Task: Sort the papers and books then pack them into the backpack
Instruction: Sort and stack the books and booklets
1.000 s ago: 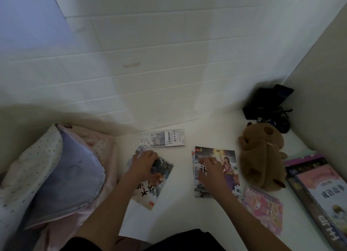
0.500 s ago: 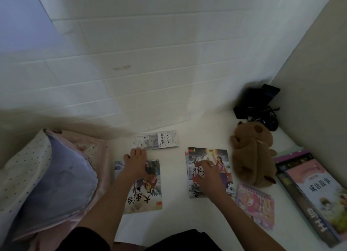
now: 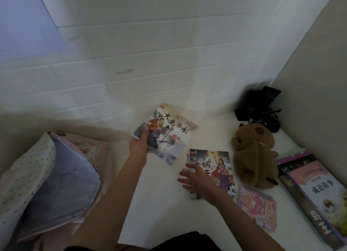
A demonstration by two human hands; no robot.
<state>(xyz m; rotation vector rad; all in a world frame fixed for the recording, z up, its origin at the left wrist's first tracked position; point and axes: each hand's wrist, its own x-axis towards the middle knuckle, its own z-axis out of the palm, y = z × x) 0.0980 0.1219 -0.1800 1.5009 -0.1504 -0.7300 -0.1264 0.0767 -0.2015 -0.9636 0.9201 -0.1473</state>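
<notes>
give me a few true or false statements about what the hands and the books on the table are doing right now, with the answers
1. The left hand holds a picture book lifted off the table. True.
2. The right hand grips the brown plush toy. False: it is open over the book lying flat, and the toy lies apart, to the right.
3. A pink spiral notebook lies on the table near the right forearm. True.
4. The lifted book is already inside the backpack. False: it is in the air, held above the table, right of the backpack.
5. The plush toy sits on top of the stack of books at the right edge. False: it lies on the table beside it.
</notes>
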